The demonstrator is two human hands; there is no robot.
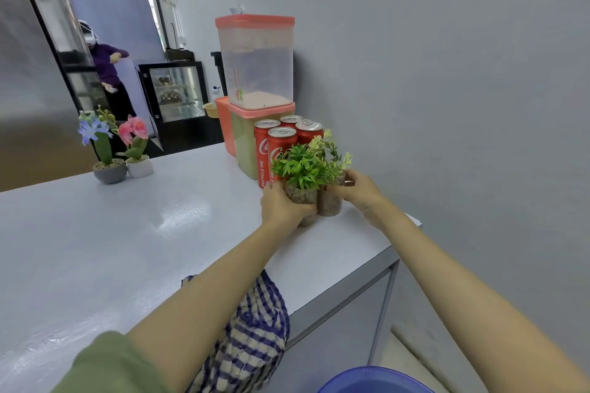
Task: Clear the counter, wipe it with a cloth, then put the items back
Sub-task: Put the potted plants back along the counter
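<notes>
Both hands are on the plant jars at the far right corner of the counter (127, 233).

- Left hand (284, 204): grip closed round the left jar (301, 196), thumb across the front.
- Right hand (357, 191): grip wrapped round the right jar (330, 206) from its right side, with the fingertips mostly hidden behind the foliage.
- The jars touch each other and both bases look down on the counter, though I can't rule out a slight lift. They sit just in front of the four cans (277, 150), which stand against the stacked tubs (258, 60) by the wall.
- Two flower pots (110, 166) stand at the far left edge, well apart from this group.
- The cloth (255, 329) is draped over the near edge under the left forearm, with no hand on it. A blue basin (373, 381) is below, near right.

Step, as I read it: the counter has a wet-looking sheen and the cloth is parked, so this is probably the put-back phase, with the jars being set in place. It could equally be the start of clearing; one frame doesn't settle it.

Next move:
- If placing, release both jars and draw the hands straight back so the leaves don't drag them over.
- If clearing, lift both straight up, clear of the cans, before swinging away.
- The right jar is near the right edge, so don't nudge it outward.
</notes>
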